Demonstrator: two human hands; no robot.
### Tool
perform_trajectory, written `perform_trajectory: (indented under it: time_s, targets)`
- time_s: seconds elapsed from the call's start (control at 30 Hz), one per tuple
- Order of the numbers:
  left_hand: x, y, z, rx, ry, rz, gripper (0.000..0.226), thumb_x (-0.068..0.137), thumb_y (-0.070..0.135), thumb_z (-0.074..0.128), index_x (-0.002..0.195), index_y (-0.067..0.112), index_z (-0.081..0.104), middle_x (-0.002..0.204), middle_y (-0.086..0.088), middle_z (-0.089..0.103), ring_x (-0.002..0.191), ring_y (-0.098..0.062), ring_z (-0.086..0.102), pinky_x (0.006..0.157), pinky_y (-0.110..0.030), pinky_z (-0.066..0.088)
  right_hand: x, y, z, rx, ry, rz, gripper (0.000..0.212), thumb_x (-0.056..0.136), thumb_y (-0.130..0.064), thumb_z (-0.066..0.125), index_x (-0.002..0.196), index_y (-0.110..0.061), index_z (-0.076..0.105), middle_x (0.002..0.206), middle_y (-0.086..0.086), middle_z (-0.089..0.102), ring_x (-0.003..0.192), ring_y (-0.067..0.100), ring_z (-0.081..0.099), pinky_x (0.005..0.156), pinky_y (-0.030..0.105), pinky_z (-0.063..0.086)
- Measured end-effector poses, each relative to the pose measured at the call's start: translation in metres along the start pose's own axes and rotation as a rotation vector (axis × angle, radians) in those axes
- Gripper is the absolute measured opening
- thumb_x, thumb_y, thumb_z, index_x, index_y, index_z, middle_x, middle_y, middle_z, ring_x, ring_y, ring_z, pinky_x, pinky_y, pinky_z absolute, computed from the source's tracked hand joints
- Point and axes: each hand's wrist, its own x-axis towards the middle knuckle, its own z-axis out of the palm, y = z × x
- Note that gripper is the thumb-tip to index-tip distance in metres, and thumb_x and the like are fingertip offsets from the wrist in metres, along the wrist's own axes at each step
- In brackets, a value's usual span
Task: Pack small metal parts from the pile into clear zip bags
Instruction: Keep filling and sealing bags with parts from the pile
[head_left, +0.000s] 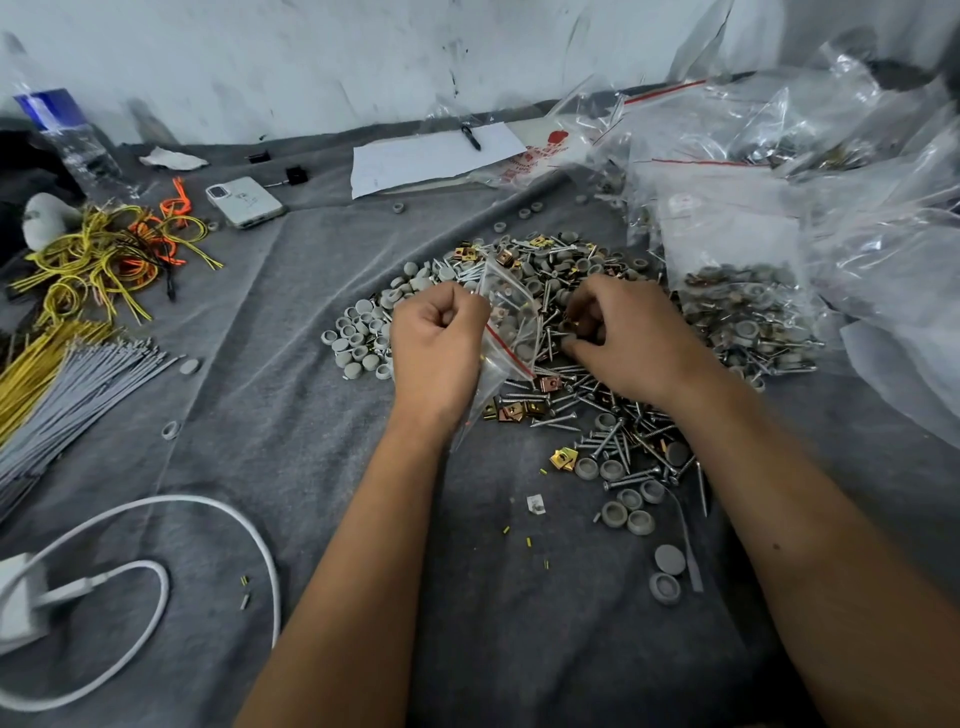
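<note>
A pile of screws, grey caps and brass-coloured clips (576, 291) lies on the grey cloth (291, 415) in the middle. My left hand (439, 338) grips a small clear zip bag (511, 322) with a red seal line, held upright over the pile with a few parts inside. Just right of the bag, my right hand (623, 338) is down on the pile with curled fingers pinching small parts. What exactly sits between those fingers is hidden.
Filled clear bags (743, 306) and loose plastic (857, 171) crowd the right. Yellow and orange wires (104, 260), grey ties (67, 395), a phone (244, 200) and a water bottle (67, 140) sit left. A white charger cable (156, 571) lies near left; paper with a pen (431, 156) lies behind.
</note>
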Motion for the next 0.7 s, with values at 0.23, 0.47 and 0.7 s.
perform_trajectory:
  time_s: [0.23, 0.47, 0.7]
  targets:
    - [-0.001, 0.001, -0.001, 0.001, -0.005, -0.010, 0.034, 0.081, 0.013, 0.056, 0.054, 0.023, 0.039, 0.054, 0.007, 0.033, 0.054, -0.009, 0.028, 0.053, -0.027, 0.027, 0.001, 0.002, -0.003, -0.081, 0.029, 0.046, 0.015, 0.088, -0.015, 0.070, 0.099, -0.008, 0.078, 0.092, 0.005, 0.074, 0.078, 0.019, 0.067, 0.073, 0.030, 0.056]
    - [-0.002, 0.001, 0.000, 0.037, -0.024, 0.027, 0.027, 0.080, 0.008, 0.056, 0.057, 0.014, 0.042, 0.054, 0.005, 0.033, 0.055, -0.010, 0.028, 0.052, -0.026, 0.027, 0.002, -0.001, -0.007, 0.217, 0.218, 0.018, 0.011, 0.089, -0.019, 0.079, 0.095, -0.017, 0.070, 0.086, -0.009, 0.066, 0.077, 0.004, 0.062, 0.068, 0.016, 0.052]
    - [-0.001, 0.000, 0.003, 0.129, -0.065, 0.073, 0.032, 0.078, 0.010, 0.057, 0.053, 0.022, 0.042, 0.048, 0.016, 0.036, 0.051, -0.006, 0.029, 0.049, -0.024, 0.025, -0.004, -0.021, -0.006, 0.337, 0.240, -0.291, 0.023, 0.080, -0.012, 0.086, 0.099, -0.014, 0.075, 0.091, -0.005, 0.071, 0.076, 0.010, 0.064, 0.066, 0.019, 0.053]
